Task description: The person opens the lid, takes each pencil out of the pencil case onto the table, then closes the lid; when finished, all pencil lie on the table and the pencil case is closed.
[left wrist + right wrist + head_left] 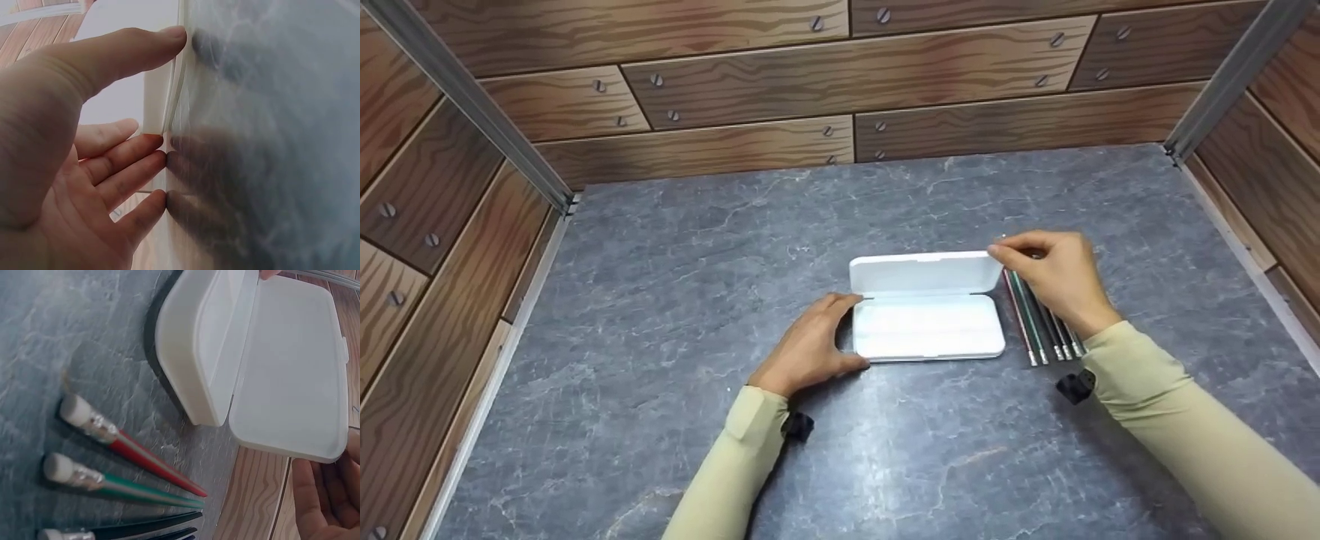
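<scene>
A white plastic pencil case (928, 328) lies on the table with its hinged lid (922, 274) raised at the back. Its bright, bare interior shows. My left hand (810, 341) holds the left end, thumb at the front corner and fingers at the back corner; in the left wrist view the fingertips (157, 160) touch the tabletop. With thumb and fingers, my right hand (1057, 277) pinches the lid's upper right corner. Several pencils (1024, 319) with metal-banded ends lie side by side right of the case, partly beneath the right hand. Red and green ones (152, 492) show white erasers.
The grey marbled tabletop (697, 262) spreads around the case. Wood-patterned panels (735, 97) stand at the back and both sides, with metal posts (1222, 82) at the back corners. A black wrist camera (1076, 386) sits under the right sleeve, close to the pencils.
</scene>
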Demonstrator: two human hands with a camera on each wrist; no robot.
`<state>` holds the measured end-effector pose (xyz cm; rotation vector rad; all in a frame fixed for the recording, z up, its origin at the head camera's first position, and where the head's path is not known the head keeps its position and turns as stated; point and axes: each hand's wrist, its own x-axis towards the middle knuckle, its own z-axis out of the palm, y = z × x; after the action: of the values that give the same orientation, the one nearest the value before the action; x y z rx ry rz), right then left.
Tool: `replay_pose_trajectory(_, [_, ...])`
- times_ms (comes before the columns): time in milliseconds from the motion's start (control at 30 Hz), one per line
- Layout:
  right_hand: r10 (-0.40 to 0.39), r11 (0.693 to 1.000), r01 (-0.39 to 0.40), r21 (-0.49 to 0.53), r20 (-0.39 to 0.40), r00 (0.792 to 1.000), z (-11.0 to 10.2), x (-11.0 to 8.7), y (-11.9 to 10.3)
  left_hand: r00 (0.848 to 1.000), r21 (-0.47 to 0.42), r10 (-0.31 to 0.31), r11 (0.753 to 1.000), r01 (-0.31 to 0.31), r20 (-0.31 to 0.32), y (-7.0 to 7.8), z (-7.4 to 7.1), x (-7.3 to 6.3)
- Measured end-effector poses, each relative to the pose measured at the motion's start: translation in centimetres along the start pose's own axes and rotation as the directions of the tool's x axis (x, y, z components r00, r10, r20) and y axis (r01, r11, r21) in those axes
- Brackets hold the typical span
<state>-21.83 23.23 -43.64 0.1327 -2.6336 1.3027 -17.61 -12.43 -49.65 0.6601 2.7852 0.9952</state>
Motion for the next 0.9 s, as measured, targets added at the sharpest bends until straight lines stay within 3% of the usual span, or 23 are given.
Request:
replay_pose_trajectory(367, [-0.094,0.995,0.090,0.048,0.075,0.993,-0.8,-2.1,0.5,0.999,-0.029,-0.037,0.999,0.036,-0.013,0.2,0.2,-0.2])
replay_pose_trajectory(633, [-0.209,0.978,0.204,0.043,0.188,0.960,-1.1,-4.8,2.0,0.992,-0.085,-0.128,0.988,0.127,-0.006,0.4,-0.9,-0.5])
replay_pose_trajectory(733, [-0.246,0.968,0.249,0.012,0.215,0.945,-1.2,-5.4,2.3,0.984,-0.167,-0.151,0.977,0.134,-0.092,0.7,-1.7,-0.4])
replay_pose_trajectory(900, [-0.238,0.964,0.262,-0.051,0.278,0.931,-0.9,-5.3,2.5,0.952,-0.244,-0.010,0.967,-0.068,-0.307,1.5,-1.3,0.0])
